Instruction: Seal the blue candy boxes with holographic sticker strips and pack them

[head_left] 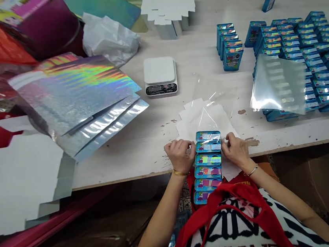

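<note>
A column of several small blue tins (208, 160) runs from the table down past its front edge toward the red apron. Clear plastic film (210, 115) lies over the far end of the column and over white paper sheets (226, 124). My left hand (181, 153) is closed just left of the tins, its fingers curled at the film's side; what it pinches is too small to make out. On the right of the tins, my right hand (235, 148) is closed too, thumb and finger pinched together at the film's edge beside the upper tins.
A white scale (160, 75) sits beyond my left hand. Holographic sheets (81, 94) and white cut card (21, 182) are at the left. Blue boxes (232, 59) stand in rows at the right, with a clear film stack (280, 85) on some. Flat white card pieces (168, 1) are stacked at the back.
</note>
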Motion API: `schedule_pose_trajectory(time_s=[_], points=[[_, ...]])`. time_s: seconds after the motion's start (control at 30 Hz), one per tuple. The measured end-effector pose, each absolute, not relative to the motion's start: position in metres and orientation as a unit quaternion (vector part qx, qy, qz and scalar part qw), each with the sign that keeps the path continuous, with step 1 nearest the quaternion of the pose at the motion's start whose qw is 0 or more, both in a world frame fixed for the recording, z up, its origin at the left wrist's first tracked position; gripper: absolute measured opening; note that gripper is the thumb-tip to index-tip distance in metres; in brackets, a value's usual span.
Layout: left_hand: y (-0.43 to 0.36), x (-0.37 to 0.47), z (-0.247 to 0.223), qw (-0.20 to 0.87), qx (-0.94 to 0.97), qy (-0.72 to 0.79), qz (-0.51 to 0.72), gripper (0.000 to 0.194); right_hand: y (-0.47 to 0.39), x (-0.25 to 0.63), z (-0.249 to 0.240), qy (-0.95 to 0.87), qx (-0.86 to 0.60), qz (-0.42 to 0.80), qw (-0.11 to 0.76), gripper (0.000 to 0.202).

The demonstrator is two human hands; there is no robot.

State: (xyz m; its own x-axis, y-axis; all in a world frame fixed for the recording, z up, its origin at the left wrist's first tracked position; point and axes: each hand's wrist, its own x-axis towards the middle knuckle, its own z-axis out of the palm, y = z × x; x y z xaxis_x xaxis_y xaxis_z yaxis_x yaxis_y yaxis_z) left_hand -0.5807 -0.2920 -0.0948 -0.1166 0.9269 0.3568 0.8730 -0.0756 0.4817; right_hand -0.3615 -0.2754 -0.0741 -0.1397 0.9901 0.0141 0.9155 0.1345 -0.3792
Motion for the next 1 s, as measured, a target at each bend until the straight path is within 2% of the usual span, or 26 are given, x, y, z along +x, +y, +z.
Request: schedule_pose_trajectory(time_s=[0.27,0.57,0.7,0.87,1.0], points=[[-0.283,-0.578,-0.113,0.089,0.653,0.688,0.306,0.019,-0.281,-0.361,-0.078,-0.745,-0.646,0.134,0.104,0.033],[-0.294,-0.585,-0.122,0.062,0.704,0.655,0.266,0.024,-0.273,-0.37,-0.074,-0.722,-0.67,0.168,0.037,0.031],[-0.301,-0.589,-0.123,0.08,0.707,0.648,0.271,0.022,-0.27,-0.367,-0.081,-0.741,-0.647,0.168,0.06,0.03],[-0.301,-0.585,-0.115,0.098,0.686,0.662,0.286,0.029,-0.283,-0.358,-0.087,-0.774,-0.591,0.185,0.132,0.029],[-0.297,-0.58,-0.109,0.083,0.679,0.667,0.295,0.028,-0.289,-0.356,-0.085,-0.75,-0.613,0.186,0.162,0.028]])
